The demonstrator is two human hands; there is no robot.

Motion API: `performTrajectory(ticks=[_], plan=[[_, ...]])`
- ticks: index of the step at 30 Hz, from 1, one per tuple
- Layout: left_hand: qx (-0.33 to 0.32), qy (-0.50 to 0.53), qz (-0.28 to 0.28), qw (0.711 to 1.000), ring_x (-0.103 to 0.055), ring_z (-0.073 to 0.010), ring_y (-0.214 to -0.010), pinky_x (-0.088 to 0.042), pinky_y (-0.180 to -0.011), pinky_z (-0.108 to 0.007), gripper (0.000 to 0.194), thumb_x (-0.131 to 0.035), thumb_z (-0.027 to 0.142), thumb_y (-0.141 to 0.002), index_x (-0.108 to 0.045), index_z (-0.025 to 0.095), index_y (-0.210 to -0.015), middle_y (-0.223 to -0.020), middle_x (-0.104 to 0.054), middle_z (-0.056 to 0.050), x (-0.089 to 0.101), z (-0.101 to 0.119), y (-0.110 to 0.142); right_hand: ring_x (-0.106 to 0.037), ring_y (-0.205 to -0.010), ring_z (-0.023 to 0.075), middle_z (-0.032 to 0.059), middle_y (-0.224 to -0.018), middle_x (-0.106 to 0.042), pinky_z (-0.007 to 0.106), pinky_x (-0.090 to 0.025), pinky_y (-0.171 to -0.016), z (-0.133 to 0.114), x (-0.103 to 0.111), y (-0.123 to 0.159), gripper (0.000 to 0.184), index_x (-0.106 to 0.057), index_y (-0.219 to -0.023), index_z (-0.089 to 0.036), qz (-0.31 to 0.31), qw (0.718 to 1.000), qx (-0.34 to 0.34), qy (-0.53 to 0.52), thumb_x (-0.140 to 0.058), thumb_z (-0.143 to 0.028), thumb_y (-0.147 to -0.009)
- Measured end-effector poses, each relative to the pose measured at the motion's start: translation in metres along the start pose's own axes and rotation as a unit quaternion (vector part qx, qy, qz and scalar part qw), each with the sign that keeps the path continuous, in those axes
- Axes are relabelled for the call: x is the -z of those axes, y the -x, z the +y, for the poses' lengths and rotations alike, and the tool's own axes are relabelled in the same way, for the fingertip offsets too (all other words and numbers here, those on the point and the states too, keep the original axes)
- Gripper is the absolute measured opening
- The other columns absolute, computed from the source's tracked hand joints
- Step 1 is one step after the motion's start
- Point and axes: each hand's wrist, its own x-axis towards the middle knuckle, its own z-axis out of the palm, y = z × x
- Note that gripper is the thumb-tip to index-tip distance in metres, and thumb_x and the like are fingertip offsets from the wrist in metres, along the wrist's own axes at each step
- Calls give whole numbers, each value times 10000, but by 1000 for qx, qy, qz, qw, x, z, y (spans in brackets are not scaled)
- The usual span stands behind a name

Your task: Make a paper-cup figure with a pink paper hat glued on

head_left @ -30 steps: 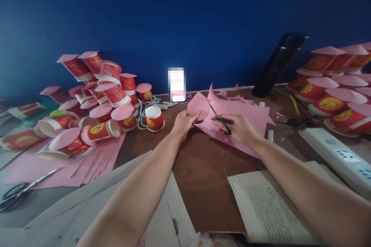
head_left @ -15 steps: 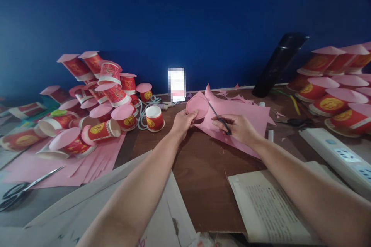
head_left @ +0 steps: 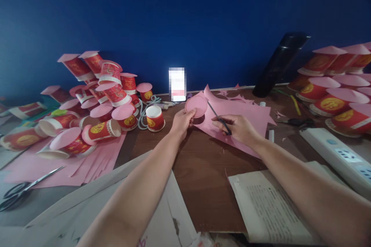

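Note:
Between its thumb and fingers, my left hand [head_left: 183, 123] pinches a round pink paper disc [head_left: 196, 106]. Part of the disc's lower edge is covered by the thumb. My right hand [head_left: 232, 125] is wrapped round the handles of black-handled scissors [head_left: 222, 121], whose blades point up and left to the disc's right edge. A large pink paper sheet [head_left: 246, 119] with a curved cut edge lies under the right hand, one corner curling up. To the left of my left hand stands a red and white paper cup [head_left: 154, 119].
Red cups with pink paper tops [head_left: 107, 92] pile up at left, others [head_left: 333, 100] at right. Second scissors [head_left: 31, 185] lie on the left. A lit phone [head_left: 177, 85] and black flask [head_left: 279, 65] stand by the wall. A power strip [head_left: 339, 154] and printed paper [head_left: 269, 204] are at right.
The disc in my left hand has shifted very slightly left and looks a little turned. The scissors and my right hand hold almost the same place.

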Motion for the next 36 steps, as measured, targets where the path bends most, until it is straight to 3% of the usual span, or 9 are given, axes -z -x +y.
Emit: performTrajectory(ticks=[7, 13, 19, 25, 36], plan=[[0, 13, 11, 1000, -334, -30, -424, -215, -395, -164, 365, -776, 404, -642, -510, 158, -677, -503, -426, 62, -2, -2, 0, -470, -529, 94, 2, -611, -573, 255, -408, -496, 4, -2, 0, 498, -738, -948, -143, -8, 1000, -10, -17, -746, -548, -658], [-50, -91, 11, 995, -359, -52, -423, -252, -414, -200, 351, -754, 426, -664, -542, 151, -614, -480, -450, 41, 1, -4, 0, -491, -503, 98, 8, -614, -581, 260, -428, -458, 1, -3, 2, 529, -727, -980, -139, -15, 998, -37, -43, -754, -550, -648], [-38, -109, -25, 993, -480, -95, -504, -356, -479, -218, 366, -744, 445, -672, -656, 121, -816, -610, -579, -13, 1, -4, 3, -522, -514, 107, 12, -620, -596, 255, -417, -472, -1, -1, 2, 512, -720, -979, -141, -3, 999, -30, -26, -746, -546, -667], [-35, -79, -30, 996, -334, -49, -421, -230, -415, -208, 360, -758, 432, -660, -534, 150, -649, -496, -430, 47, 0, -5, 1, -540, -545, 115, 13, -637, -610, 267, -430, -517, -1, 0, 2, 499, -728, -998, -146, -2, 1000, -21, -17, -733, -539, -689], [-27, -51, -36, 998, -322, -40, -415, -208, -407, -204, 367, -758, 418, -661, -499, 159, -639, -487, -419, 60, 1, -5, 0, -488, -553, 93, -8, -618, -567, 252, -407, -544, 0, 1, 1, 443, -732, -944, -148, -11, 1000, -3, -2, -712, -529, -718]])
